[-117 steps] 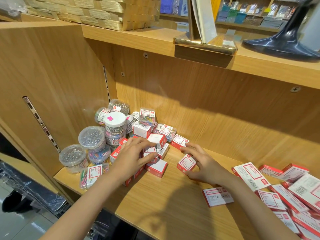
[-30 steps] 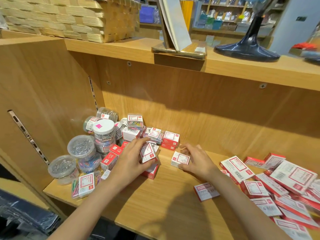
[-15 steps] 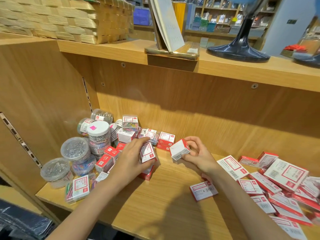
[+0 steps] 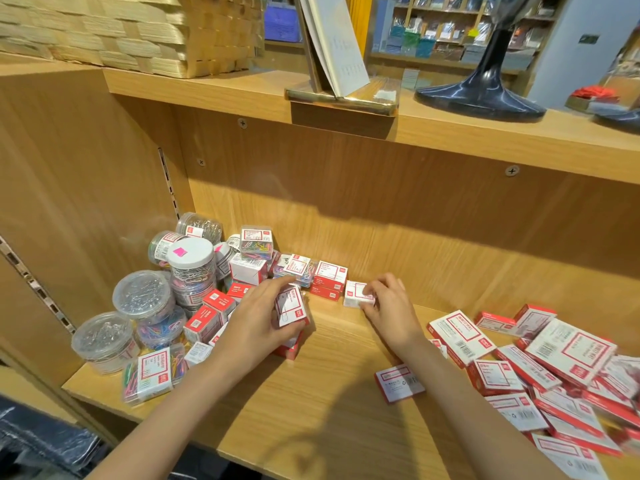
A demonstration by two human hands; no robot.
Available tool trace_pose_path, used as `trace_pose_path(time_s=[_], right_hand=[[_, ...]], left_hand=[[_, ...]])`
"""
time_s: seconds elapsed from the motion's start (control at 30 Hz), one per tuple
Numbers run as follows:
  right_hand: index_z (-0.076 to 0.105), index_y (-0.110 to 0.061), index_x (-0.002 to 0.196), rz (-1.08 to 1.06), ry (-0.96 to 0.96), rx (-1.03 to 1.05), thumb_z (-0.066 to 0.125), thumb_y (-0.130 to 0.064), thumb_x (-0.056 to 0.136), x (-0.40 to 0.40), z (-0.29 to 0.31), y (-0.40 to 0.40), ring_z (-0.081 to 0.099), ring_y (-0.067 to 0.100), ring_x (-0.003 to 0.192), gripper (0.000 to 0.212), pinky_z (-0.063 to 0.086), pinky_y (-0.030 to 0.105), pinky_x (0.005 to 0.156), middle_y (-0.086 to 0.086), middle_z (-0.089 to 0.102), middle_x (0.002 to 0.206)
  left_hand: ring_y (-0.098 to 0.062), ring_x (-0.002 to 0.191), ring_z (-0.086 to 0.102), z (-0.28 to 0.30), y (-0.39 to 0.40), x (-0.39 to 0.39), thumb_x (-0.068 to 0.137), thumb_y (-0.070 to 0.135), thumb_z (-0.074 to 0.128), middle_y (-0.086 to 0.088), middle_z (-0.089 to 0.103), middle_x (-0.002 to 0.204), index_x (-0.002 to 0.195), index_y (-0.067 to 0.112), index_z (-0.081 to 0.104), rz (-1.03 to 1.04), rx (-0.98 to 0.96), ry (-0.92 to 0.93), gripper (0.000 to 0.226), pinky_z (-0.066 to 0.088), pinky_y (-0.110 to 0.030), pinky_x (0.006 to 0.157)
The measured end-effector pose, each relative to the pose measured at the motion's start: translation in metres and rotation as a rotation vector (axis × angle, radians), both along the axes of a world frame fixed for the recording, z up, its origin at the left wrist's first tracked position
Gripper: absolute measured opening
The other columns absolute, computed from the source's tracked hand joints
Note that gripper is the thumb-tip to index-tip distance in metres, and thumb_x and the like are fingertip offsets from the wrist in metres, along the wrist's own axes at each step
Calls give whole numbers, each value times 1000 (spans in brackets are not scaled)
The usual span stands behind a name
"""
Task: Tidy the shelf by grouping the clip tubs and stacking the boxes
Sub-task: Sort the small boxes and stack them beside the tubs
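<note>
Woven basket (image 4: 131,32) on upper board at far left. Right of basket: brass-coloured stand (image 4: 341,98) holding a leaning white calendar card (image 4: 337,46). Further right of basket: glossy black flared base (image 4: 481,95) with dark stem rising out of view. Beyond that, at right edge: small tray with red items (image 4: 594,95), blurred. Behind basket: distant shelving with coloured stationery (image 4: 446,36), detail unreadable.

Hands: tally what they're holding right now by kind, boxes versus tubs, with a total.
Boxes: 2. The left hand grips the tilted box; the right hand pinches the white box.
Tubs: 0 held.
Total: 2
</note>
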State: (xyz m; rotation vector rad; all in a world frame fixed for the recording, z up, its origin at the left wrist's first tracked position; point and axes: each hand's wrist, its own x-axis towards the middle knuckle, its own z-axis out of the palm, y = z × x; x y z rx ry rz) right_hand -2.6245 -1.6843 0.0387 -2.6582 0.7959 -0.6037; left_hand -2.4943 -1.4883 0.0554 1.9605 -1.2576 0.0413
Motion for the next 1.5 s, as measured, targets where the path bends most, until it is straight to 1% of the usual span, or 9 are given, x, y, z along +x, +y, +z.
trace_pose_path(time_s=[0.33,0.5,0.57,0.67,0.77,0.87,1.0,1.37,1.5], right_hand=[[64,-8,94,-51,-205,57,63,-15,85,5,10,-1,44,12,90,12,29,16,77,0,51,97],[59,-6,96,146,-331,1243,58,-16,90,8,37,36,63,22,73,12,54,34,72,10,66,83],[57,-5,95,105,-316,1325,62,-9,86,4,39,39,65,21,69,11,57,32,67,12,67,85],[49,-6,98,-49,-433,1283,59,4,85,-5,38,25,63,31,71,20,57,32,60,19,63,92],[46,-10,104,-190,-539,1115,60,6,82,-12,30,7,62,27,72,31,56,27,53,13,56,88],[46,-18,83,-312,-647,978,71,-8,78,-3,15,4,63,28,75,27,55,36,65,8,59,79],[41,-26,70,-444,-500,613,76,-32,72,13,6,6,53,21,82,36,45,40,80,2,53,86],[55,-13,73,-359,-308,265,61,-34,86,9,7,8,44,18,94,25,33,29,81,3,48,92],[60,-14,89,77,-295,244,62,-25,87,19,24,44,47,5,76,12,36,19,72,-5,47,88]], left_hand=[[-16,111,53,-2,-9,5,70,22,79,3,55,123,128,16,46,-25,-27,73,67,44,-32,91],[6,107,44,6,-35,-13,67,41,70,11,50,119,127,16,46,-168,-78,66,70,29,0,89],[10,110,38,8,-41,-17,69,49,66,12,45,122,130,19,41,-259,-50,49,72,24,2,91],[0,121,35,4,-37,-6,74,50,52,10,44,130,132,21,40,-254,-4,-107,66,29,-18,103],[-24,104,54,1,-22,9,80,44,42,-4,60,114,110,15,60,9,59,-339,46,44,-42,84],[-27,78,61,-4,-13,12,77,42,37,0,65,88,85,16,67,82,199,-401,40,43,-36,66],[-19,98,59,-8,-9,11,84,36,44,4,61,106,104,17,64,5,301,-294,34,35,-34,85],[-18,107,47,-12,9,16,83,32,38,-1,59,114,112,16,62,56,126,-289,41,30,-30,93],[-25,108,42,-9,26,21,79,34,38,-6,56,117,112,14,59,233,157,-341,44,34,-41,91]])
